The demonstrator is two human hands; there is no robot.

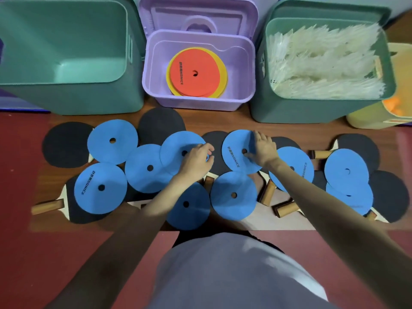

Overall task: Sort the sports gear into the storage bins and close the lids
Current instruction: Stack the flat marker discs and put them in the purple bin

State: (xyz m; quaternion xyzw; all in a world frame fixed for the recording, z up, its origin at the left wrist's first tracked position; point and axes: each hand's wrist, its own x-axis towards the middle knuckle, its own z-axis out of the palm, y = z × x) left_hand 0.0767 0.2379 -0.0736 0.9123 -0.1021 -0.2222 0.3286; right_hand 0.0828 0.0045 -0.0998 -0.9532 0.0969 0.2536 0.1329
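Observation:
Several flat blue discs with centre holes lie scattered over black table tennis paddles (65, 143) with wooden handles on the floor. My left hand (196, 161) pinches the right edge of one blue disc (178, 146) near the middle. My right hand (263, 150) rests with spread fingers on another blue disc (236, 152), the thumb near its hole. Behind them the open purple bin (153, 63) holds orange (196, 74) and yellow discs. An empty teal bin (66, 52) stands at the left. A second teal bin (265, 101) at the right is full of white shuttlecocks (323, 61).
The purple bin's lid (198, 16) leans upright behind it. A yellow bin (365, 121) with orange balls sits at the far right, partly cut off. The floor is wood in the middle with red mat on both sides. My grey-clothed body fills the bottom.

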